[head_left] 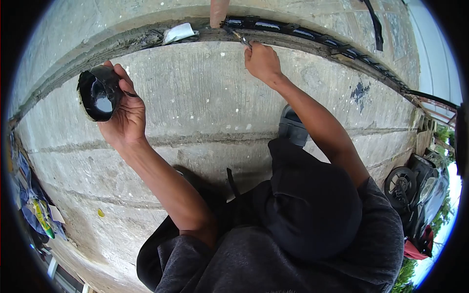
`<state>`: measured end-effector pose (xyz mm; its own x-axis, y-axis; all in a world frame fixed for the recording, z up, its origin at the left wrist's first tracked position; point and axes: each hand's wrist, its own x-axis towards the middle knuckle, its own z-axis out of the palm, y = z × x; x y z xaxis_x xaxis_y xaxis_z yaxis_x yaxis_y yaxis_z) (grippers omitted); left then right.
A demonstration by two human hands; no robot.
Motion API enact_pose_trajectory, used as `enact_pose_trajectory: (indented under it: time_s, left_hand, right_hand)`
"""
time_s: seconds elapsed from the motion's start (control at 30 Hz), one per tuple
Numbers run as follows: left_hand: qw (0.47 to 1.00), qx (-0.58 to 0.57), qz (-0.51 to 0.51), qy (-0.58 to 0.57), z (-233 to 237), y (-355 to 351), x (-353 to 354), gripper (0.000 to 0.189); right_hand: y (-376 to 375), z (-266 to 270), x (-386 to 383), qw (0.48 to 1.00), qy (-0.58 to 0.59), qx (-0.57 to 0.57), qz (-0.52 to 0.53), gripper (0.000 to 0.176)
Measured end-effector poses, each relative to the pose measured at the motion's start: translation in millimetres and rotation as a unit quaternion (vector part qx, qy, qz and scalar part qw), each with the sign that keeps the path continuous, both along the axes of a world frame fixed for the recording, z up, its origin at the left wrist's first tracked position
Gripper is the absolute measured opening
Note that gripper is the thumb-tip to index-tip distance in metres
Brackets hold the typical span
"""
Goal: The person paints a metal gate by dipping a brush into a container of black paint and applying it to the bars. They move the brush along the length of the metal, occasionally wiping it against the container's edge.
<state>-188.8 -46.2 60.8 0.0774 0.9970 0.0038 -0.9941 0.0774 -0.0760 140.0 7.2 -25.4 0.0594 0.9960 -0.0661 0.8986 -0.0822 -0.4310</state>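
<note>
My left hand (pixel 128 115) is wrapped round a cut-open container (pixel 108 80), its mouth tilted toward the camera, with glossy black liquid (pixel 103 103) inside. At the top centre my right hand (pixel 264 61) is closed on the handle of a small brush (pixel 240 36). The dark tip of the brush touches or lies close to the left end of a black metal frame (pixel 278 25), beside the foot of a reddish-brown post (pixel 218 13). Glossy black coating shows on the frame.
A crumpled white packet (pixel 179 33) lies in the groove left of the post. A black strip (pixel 375 27) rests at the upper right. A motorcycle (pixel 401 184) stands at the right. Cloths and bags (pixel 39 207) lie at the far left. Black stains mark the concrete (pixel 360 93).
</note>
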Motion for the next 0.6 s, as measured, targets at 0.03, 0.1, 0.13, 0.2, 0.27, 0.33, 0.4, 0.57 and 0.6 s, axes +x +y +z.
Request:
enact_pose_trajectory:
  time_s: [0.03, 0.1, 0.13, 0.2, 0.27, 0.33, 0.4, 0.57, 0.6]
  left_hand:
    - [1.0, -0.001, -0.004, -0.001, 1.5, -0.3, -1.0, 0.048]
    - [1.0, -0.002, -0.009, -0.002, 5.0, 0.8, -4.5, 0.047]
    - [1.0, 0.004, -0.004, 0.0, 5.6, 1.1, -5.1, 0.047]
    - [1.0, 0.011, 0.007, 0.006, 5.1, -0.4, -4.5, 0.046]
    - [1.0, -0.002, 0.007, 0.0, 0.2, -0.6, -5.2, 0.045]
    - [1.0, -0.008, 0.002, -0.003, -0.9, 0.0, -3.4, 0.045]
    - [1.0, -0.004, 0.0, 0.0, 0.1, 0.2, -3.7, 0.045]
    - [1.0, 0.004, 0.015, -0.002, 0.9, -0.8, -1.6, 0.044]
    - [1.0, 0.01, 0.017, 0.003, 0.1, -0.9, 0.2, 0.043]
  right_hand:
    - [3.3, -0.9, 3.1, 1.0, -0.012, 0.014, -0.01, 0.025]
    - [-4.2, -3.9, 19.3, 0.998, -0.015, 0.03, -0.046, 0.025]
    - [-7.5, -3.1, 27.3, 0.997, -0.017, 0.04, -0.061, 0.025]
    - [-21.5, -1.0, 29.2, 0.998, 0.005, 0.044, -0.051, 0.025]
    - [-31.7, 2.0, 24.3, 0.999, -0.011, 0.028, -0.012, 0.024]
    - [-22.2, -3.4, 24.2, 0.999, -0.012, 0.031, -0.012, 0.024]
    - [-6.8, -4.4, 26.1, 0.998, -0.018, 0.056, -0.021, 0.023]
    - [-20.5, 2.2, 35.1, 0.998, 0.016, 0.049, -0.048, 0.027]
    - [-18.4, 1.6, 34.0, 0.999, 0.015, 0.034, -0.038, 0.027]
